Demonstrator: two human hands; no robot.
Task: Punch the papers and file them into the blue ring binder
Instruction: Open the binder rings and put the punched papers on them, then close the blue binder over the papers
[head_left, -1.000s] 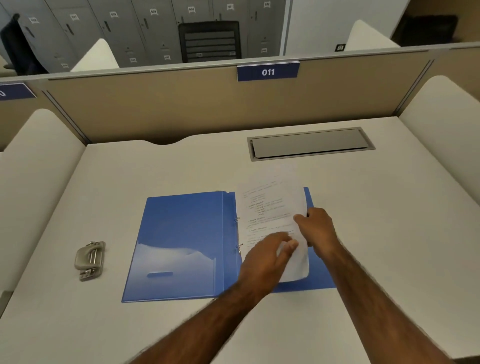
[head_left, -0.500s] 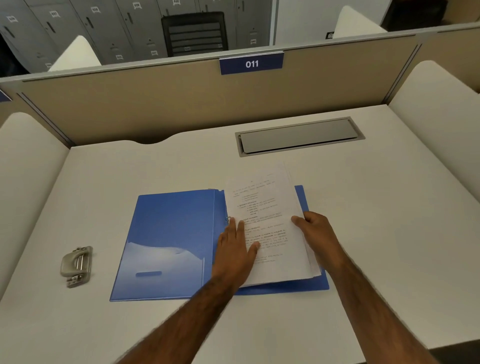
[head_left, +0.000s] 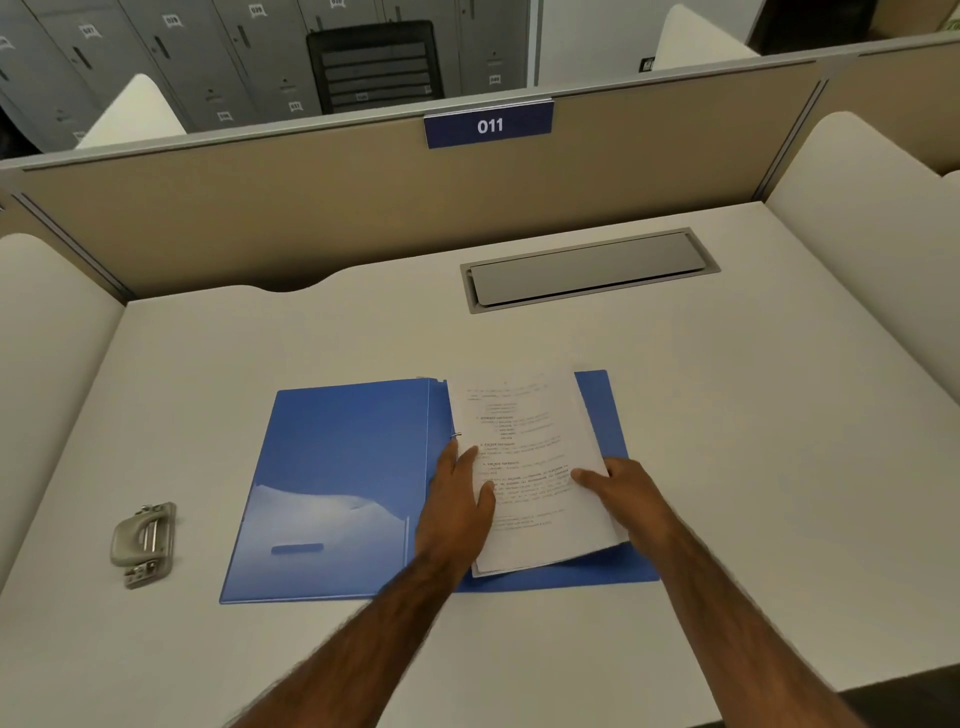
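Head view gives me the blue plastic ring binder (head_left: 343, 467) lying open and flat in the middle of the white tabletop (head_left: 753, 441). Its left cover is bare and catches a pale glare. A stack of white printed papers (head_left: 524, 452) lies on its right half, slightly skewed, so that a strip of blue shows along the right and near edges. A grey metal hole punch (head_left: 143, 540) sits well apart on the left side of the tabletop.

I can see one metal ring (head_left: 456, 435) at the spine, touching the stack's left edge. Any ring lower down is hidden behind the left hand (head_left: 457, 509). The print on the top sheet is too blurred for me to read, and both forearms are cut off by the bottom of the frame.

The left hand lies flat on the stack's left edge, its fingers (head_left: 467, 457) straight and close together, pointing away from me. The right hand (head_left: 623, 493) grips the stack's right edge, with one digit on top of the sheet and the rest out of sight beneath.
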